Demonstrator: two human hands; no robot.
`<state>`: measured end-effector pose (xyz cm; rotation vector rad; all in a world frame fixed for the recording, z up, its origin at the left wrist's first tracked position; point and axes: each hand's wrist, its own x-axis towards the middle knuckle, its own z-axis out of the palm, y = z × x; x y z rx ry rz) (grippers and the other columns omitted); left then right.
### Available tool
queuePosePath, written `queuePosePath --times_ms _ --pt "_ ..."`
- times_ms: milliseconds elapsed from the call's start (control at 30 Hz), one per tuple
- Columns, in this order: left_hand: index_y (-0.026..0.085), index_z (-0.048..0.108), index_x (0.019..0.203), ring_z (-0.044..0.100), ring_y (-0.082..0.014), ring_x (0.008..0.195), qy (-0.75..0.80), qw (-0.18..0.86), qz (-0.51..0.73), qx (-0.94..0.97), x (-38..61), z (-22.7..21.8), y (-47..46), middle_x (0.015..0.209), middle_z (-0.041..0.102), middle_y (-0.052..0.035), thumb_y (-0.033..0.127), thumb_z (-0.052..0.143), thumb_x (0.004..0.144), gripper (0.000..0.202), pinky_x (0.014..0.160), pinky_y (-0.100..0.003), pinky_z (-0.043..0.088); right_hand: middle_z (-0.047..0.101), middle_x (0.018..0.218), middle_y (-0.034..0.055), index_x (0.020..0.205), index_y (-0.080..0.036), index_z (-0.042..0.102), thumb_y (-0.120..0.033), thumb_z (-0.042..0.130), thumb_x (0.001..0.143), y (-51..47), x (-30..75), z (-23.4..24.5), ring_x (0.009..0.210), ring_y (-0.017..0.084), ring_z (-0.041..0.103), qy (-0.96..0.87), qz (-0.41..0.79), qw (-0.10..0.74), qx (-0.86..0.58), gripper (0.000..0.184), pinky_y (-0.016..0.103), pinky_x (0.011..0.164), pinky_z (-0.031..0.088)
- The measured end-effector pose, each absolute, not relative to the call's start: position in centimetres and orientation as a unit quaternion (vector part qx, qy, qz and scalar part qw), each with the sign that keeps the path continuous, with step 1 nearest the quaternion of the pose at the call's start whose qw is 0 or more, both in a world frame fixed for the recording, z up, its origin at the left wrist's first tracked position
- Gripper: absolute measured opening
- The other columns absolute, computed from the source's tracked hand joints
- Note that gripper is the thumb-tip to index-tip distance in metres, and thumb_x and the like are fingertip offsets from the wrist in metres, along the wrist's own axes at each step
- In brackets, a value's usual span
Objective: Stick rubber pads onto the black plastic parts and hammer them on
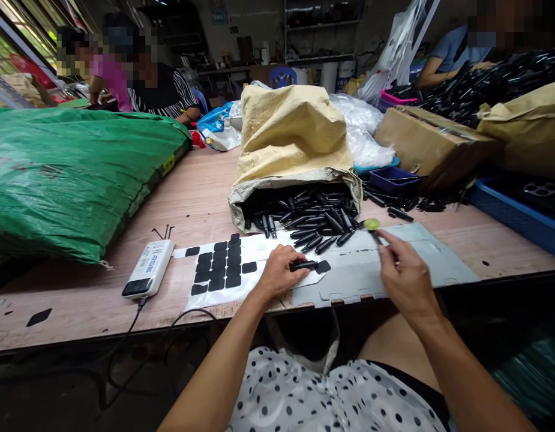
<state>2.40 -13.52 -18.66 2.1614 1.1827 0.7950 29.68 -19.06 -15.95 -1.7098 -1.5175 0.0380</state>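
My left hand (pixel 277 267) is closed round a black pen-like tube (pixel 306 264), low over the edge of a white sheet. Just past the tube's end lies a black rounded-square piece (pixel 323 267); whether they touch, I cannot tell. To the right, my right hand (pixel 405 273) pinches a thin tool with a round yellow-green end (pixel 371 224), its kind unclear. More rounded black squares (pixel 218 264) sit in rows on the white sheet (pixel 241 294) at left. Several loose black tubes (pixel 322 223) spill from the mouth of a tan paper sack (pixel 295 132) beyond my hands.
A grey board (pixel 421 258) lies under my right hand. At left are a white power bank (pixel 149 269) with a cable and a large green sack (pixel 70 174). A cardboard box (pixel 425 141), small blue tray (pixel 392 179) and blue bin (pixel 520 207) stand right. People sit across the table.
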Motion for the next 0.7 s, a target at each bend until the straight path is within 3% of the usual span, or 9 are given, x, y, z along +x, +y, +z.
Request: queuePosePath --times_ms 67,200,467,633,700 --pt "0.022 0.073 0.097 0.055 -0.0219 0.090 0.435 0.275 0.313 0.798 2.3 -18.7 -13.5 0.088 0.068 -0.0012 0.021 0.080 0.077 0.021 0.083 -0.035 0.043 0.068 0.120 0.0099 0.137 -0.022 0.062 -0.029 0.046 0.101 -20.3 26.9 -15.8 0.109 0.022 0.064 -0.662 0.080 0.432 -0.607 0.040 0.035 0.099 0.049" --pt "0.021 0.072 0.087 0.056 -0.0212 0.090 0.429 0.285 0.338 0.788 2.3 -18.7 -13.7 0.087 0.068 -0.0014 0.016 0.081 0.075 0.016 0.083 -0.034 0.043 0.069 0.107 0.0069 0.140 -0.026 0.060 -0.027 0.044 0.103 -22.0 23.1 -16.2 0.099 0.019 0.066 -0.700 0.143 0.393 -0.579 0.040 0.032 0.094 0.051" --pt "0.021 0.074 0.085 0.056 -0.0211 0.089 0.439 0.305 0.336 0.776 2.2 -18.7 -13.5 0.083 0.064 -0.0014 0.015 0.083 0.071 0.017 0.081 -0.035 0.044 0.064 0.094 0.0052 0.143 -0.027 0.058 -0.024 0.043 0.104 -22.9 21.3 -16.7 0.086 0.017 0.063 -0.709 0.091 0.395 -0.577 0.042 0.028 0.083 0.052" --pt "0.021 0.074 0.083 0.056 -0.0207 0.087 0.444 0.299 0.332 0.777 2.3 -18.6 -13.5 0.082 0.064 -0.0013 0.013 0.082 0.071 0.016 0.080 -0.034 0.044 0.062 0.090 0.0033 0.142 -0.031 0.059 -0.021 0.041 0.104 -23.1 20.9 -17.1 0.083 0.017 0.063 -0.720 0.075 0.309 -0.617 0.044 0.026 0.072 0.048" --pt "0.021 0.074 0.084 0.056 -0.0211 0.088 0.448 0.298 0.331 0.775 2.3 -18.6 -13.5 0.083 0.064 -0.0015 0.014 0.082 0.071 0.017 0.081 -0.034 0.045 0.063 0.090 0.0029 0.141 -0.031 0.060 -0.022 0.043 0.104 -23.1 21.2 -17.0 0.084 0.017 0.064 -0.707 0.069 0.321 -0.627 0.042 0.026 0.073 0.048"
